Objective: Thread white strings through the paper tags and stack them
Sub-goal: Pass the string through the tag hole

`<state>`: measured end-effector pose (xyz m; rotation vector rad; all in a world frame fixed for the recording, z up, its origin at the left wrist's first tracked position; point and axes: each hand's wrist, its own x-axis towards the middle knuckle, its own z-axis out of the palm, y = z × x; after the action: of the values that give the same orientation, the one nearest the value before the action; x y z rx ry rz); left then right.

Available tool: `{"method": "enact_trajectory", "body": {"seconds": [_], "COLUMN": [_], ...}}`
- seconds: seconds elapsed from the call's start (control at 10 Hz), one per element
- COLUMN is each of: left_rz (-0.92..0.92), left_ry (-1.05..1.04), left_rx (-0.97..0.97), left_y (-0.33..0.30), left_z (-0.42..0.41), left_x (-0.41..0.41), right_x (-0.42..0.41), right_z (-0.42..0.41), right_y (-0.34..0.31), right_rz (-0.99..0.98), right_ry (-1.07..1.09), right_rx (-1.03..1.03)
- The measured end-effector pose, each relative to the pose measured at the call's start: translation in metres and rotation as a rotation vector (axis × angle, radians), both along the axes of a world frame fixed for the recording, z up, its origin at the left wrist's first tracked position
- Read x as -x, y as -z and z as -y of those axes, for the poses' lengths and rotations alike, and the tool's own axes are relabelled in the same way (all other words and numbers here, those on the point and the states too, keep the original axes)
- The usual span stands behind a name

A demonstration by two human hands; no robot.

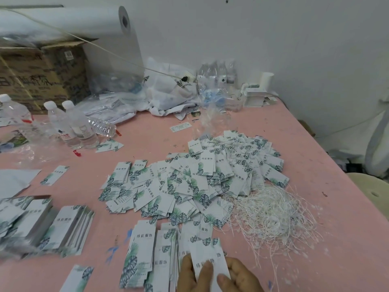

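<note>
From the head camera, you are at the picking-up step: one or two white rectangular paper tags printed with green leaves sit between the fingers at the bottom edge of the frame. To do it well, fan them apart with your thumb until a single tag is free, turn its punched end toward you, then reach for one strand only from the tangled heap of thin white strings just to the right — pull it clear of the knot before you thread, or you will drag several along.

Two hands appear to meet on the tags, though the frame cuts them off and I can't be sure where one ends. The left hand has fingers curled round the tags' lower left edge; the right hand pinches their right side, thumb on top — neither is open.

The big loose pile of leaf-print tags lies on the pink table beyond your hands, touching the string heap. Neat stacks of tags stand to the left.
</note>
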<state>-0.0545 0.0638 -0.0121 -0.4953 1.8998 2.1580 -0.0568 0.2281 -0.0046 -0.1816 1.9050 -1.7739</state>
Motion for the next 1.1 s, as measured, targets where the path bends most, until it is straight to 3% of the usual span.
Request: {"method": "enact_trajectory", "body": {"seconds": [0.1,0.2,0.3,0.4,0.5,0.8,0.9,1.1], "left_rz": [-0.059,0.092,0.111,0.057,-0.023,-0.044,-0.063,-0.078], "left_ry": [-0.195,-0.226,-0.34,-0.322,-0.309,-0.474,-0.451,-0.473], "left_rx": [-0.266,-0.288,-0.271,-0.345,-0.368,-0.562,-0.555,-0.648], "left_y": [-0.006,0.008,0.024,0.025,0.032,0.044,0.036,0.025], "left_z": [-0.024,-0.012,-0.016,-0.023,-0.029,-0.037,-0.035,-0.039], "left_x": [0.003,0.013,0.014,0.012,0.009,0.007,0.009,0.008], "right_x": [0.016,0.038,0.051,0.073,0.094,0.115,0.115,0.085], "right_z": [0.002,0.008,-0.014,-0.033,-0.035,-0.026,-0.026,-0.022], "right_y": [-0.008,-0.02,-0.005,0.008,0.013,0.018,0.013,-0.006], "right_rz": [-0.113,-0.496,-0.306,-0.349,-0.474,-0.528,-0.549,-0.398], "right_ry": [-0.208,-0.163,0.207,0.306,0.211,0.055,0.057,0.258], "right_rx": [-0.009,-0.34,-0.383,-0.662,-0.774,-0.975,-1.015,-0.514]}}
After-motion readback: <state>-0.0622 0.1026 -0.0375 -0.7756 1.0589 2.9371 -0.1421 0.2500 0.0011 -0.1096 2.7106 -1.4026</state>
